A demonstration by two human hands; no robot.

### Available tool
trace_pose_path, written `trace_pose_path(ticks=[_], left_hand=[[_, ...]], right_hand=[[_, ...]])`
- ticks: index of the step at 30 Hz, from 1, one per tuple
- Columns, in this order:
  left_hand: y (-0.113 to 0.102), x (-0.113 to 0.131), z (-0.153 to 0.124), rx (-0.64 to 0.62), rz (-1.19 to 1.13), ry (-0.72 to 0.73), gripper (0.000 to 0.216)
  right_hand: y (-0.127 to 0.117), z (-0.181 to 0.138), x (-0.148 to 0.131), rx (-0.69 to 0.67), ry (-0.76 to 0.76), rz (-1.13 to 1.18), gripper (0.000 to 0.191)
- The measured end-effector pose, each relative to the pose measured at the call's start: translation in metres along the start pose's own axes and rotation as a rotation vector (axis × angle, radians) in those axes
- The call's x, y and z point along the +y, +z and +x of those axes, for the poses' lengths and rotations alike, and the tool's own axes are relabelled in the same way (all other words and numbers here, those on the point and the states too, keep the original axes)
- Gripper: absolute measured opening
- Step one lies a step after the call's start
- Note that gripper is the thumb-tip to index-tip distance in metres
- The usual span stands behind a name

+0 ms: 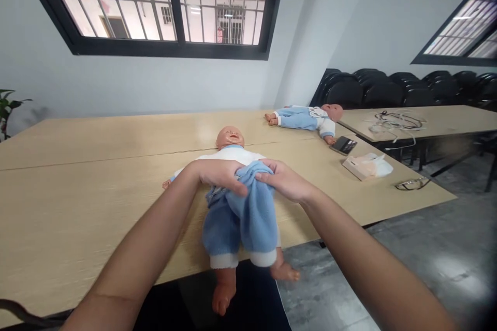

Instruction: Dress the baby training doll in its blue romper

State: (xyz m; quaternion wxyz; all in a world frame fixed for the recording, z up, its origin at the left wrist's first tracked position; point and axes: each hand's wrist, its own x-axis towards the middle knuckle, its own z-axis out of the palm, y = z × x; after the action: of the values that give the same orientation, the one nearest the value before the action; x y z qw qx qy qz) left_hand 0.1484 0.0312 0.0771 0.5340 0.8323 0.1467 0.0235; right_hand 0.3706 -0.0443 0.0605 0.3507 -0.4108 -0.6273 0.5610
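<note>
The left hand (219, 175) and right hand (283, 181) pinch the blue trousers (244, 217) at the waist of a doll (230, 137) lying face-up at the table (77, 191) edge. Its legs overhang, so a hard tug could slide it off.

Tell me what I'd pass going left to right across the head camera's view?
Potted plant → near doll at the table edge → far doll → phone → tissue pack → glasses.
</note>
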Motion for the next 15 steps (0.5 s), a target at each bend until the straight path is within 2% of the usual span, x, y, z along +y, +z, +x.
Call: trace_pose_path(ticks=[2, 4, 9, 13, 15], left_hand=[[0.002, 0.002, -0.001, -0.040, 0.119, -0.086, 0.061], [0.002, 0.002, -0.003, -0.041, 0.147, -0.130, 0.050], [-0.002, -0.007, -0.005, 0.100, 0.079, -0.025, 0.038], [-0.004, -0.012, -0.006, 0.103, 0.018, 0.002, 0.037], [-0.003, -0.010, -0.009, 0.072, -0.040, 0.003, 0.041]], right_hand=[[0.003, -0.004, 0.009, 0.077, 0.034, 0.007, 0.049], [0.008, -0.013, 0.013, 0.072, 0.077, 0.034, 0.051], [0.020, -0.034, 0.014, -0.138, 0.140, 0.158, 0.064], [0.019, -0.031, 0.023, -0.035, 0.122, 0.086, 0.041], [0.018, -0.026, 0.031, 0.025, 0.095, 0.128, 0.039]])
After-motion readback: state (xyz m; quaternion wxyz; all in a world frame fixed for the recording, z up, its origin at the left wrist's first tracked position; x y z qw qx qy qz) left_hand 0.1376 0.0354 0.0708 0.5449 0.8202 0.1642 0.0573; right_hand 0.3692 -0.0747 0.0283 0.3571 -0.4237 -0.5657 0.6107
